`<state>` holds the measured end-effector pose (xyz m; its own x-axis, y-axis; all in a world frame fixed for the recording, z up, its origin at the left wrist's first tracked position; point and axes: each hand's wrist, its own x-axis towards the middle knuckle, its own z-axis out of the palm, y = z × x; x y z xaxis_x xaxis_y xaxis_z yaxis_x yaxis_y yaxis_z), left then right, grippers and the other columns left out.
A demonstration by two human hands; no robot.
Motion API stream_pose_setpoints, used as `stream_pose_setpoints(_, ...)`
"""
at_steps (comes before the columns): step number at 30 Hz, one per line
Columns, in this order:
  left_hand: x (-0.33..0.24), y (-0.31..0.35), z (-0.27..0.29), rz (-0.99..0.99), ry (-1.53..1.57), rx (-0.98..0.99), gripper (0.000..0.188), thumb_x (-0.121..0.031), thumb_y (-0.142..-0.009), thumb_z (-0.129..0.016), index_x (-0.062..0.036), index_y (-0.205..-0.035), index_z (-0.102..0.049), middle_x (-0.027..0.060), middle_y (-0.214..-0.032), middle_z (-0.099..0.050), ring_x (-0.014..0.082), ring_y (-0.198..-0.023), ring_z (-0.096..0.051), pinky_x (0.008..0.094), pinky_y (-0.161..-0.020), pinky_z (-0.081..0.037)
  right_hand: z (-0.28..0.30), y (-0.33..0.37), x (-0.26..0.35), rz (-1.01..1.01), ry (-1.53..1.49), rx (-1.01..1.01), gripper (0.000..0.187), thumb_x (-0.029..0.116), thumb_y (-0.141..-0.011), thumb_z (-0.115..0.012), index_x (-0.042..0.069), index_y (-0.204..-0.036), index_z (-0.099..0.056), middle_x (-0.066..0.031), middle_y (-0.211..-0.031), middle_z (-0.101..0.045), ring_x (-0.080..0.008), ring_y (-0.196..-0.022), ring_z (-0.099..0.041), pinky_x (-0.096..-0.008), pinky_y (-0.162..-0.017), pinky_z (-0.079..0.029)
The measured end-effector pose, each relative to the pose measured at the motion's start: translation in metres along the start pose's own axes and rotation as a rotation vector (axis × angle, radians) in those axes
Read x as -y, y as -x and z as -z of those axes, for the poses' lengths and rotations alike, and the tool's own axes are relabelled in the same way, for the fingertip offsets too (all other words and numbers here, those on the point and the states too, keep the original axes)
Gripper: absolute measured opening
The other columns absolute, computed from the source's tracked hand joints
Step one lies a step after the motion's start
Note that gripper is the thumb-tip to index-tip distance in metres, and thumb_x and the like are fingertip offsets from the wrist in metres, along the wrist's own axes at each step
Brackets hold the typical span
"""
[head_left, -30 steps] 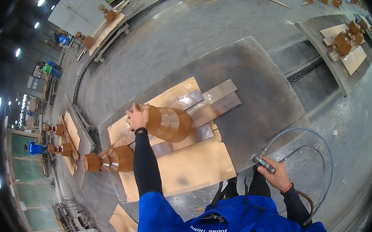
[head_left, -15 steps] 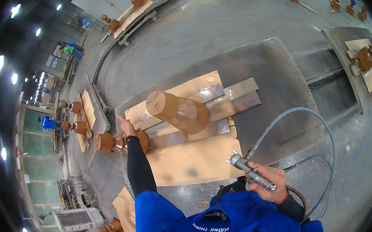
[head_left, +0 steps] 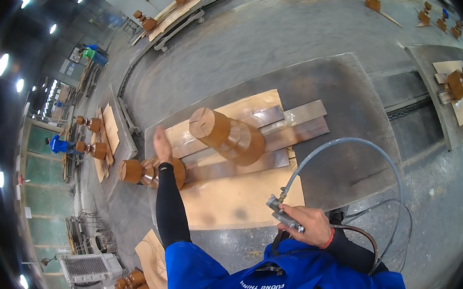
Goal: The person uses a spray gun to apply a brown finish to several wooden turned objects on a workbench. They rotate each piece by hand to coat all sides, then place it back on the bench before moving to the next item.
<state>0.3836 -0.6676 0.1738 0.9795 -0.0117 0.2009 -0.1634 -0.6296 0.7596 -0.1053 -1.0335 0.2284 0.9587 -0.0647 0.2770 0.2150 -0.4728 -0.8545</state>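
Observation:
A metal spray gun [head_left: 285, 217] with a grey hose on it is gripped in my right hand [head_left: 311, 225], in front of my body. My left hand [head_left: 162, 146] reaches out with its fingers stretched, slightly blurred, holding nothing that I can see. Just below and beside it is a glossy brown turned wooden piece [head_left: 131, 171], partly hidden by my wrist. To its right, a second turned wooden piece [head_left: 241, 143] stands on flat boards [head_left: 296, 133], its grooved end toward me. Whether my left hand touches the nearer piece I cannot tell.
Cardboard sheets [head_left: 242, 204] lie under the boards on a wide grey platform [head_left: 355, 172]. The hose [head_left: 390, 161] loops at my right. More turned pieces [head_left: 133, 288] lie at lower left, near a boxy vented machine [head_left: 91, 271]. A co-worker in blue [head_left: 58, 144] stands far left.
My right hand has moved left with the spray gun, turning it. My left hand has shifted slightly up and right. The view has shifted a little.

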Motion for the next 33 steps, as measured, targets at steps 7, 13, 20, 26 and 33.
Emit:
stream_pose_setpoints(7,-0.049,0.009,-0.117,-0.479,-0.798,0.437,0.101,-0.075,-0.085,-0.074,-0.0273,-0.168,-0.042,0.0317,-0.167,-0.036,0.0627,-0.14,-0.046,0.063,-0.112,-0.049,0.038,0.052,-0.06,-0.406,0.037,-0.087,0.049,0.035,-0.093,-0.086,0.003,-0.13,-0.075,-0.0229,-0.108,-0.08,-0.0368,-0.094,-0.08,-0.0412,-0.082,-0.063)
stream_pose_setpoints(13,-0.089,0.025,-0.154,-0.43,-0.792,0.406,0.09,-0.067,-0.084,-0.075,-0.0281,-0.162,-0.052,0.0239,-0.153,-0.049,0.0567,-0.128,-0.054,0.0599,-0.104,-0.053,0.098,0.086,-0.114,-0.691,0.022,-0.17,0.05,0.034,-0.096,-0.083,-0.001,-0.13,-0.073,-0.0251,-0.111,-0.078,-0.0416,-0.101,-0.078,-0.0433,-0.084,-0.062)
stream_pose_setpoints(20,-0.13,0.037,-0.217,0.112,-0.869,0.25,0.087,-0.075,-0.086,-0.066,-0.0366,-0.163,-0.05,0.0266,-0.163,-0.043,0.0578,-0.14,-0.048,0.0659,-0.107,-0.05,0.13,0.091,-0.157,-0.645,-0.012,-0.261,0.05,0.033,-0.096,-0.083,-0.002,-0.129,-0.073,-0.0264,-0.112,-0.078,-0.0428,-0.102,-0.078,-0.0439,-0.084,-0.061)
stream_pose_setpoints(26,-0.119,0.044,-0.242,0.473,-0.72,0.101,0.099,-0.082,-0.084,-0.059,-0.0319,-0.168,-0.039,0.0316,-0.163,-0.036,0.0695,-0.143,-0.034,0.0825,-0.109,-0.035,0.147,0.094,-0.163,-0.624,-0.02,-0.242,0.049,0.032,-0.096,-0.083,-0.003,-0.129,-0.073,-0.0268,-0.114,-0.077,-0.0436,-0.103,-0.077,-0.0436,-0.086,-0.061)
stream_pose_setpoints(33,-0.12,0.002,-0.224,0.564,-0.331,0.419,0.111,-0.091,-0.091,-0.046,-0.0123,-0.167,-0.036,0.0283,-0.166,-0.042,0.0543,-0.149,-0.041,0.0658,-0.119,-0.033,0.167,0.102,-0.14,-0.68,-0.09,-0.262,0.051,0.029,-0.095,-0.084,-0.005,-0.131,-0.072,-0.0275,-0.115,-0.078,-0.04,-0.105,-0.079,-0.0406,-0.087,-0.061)
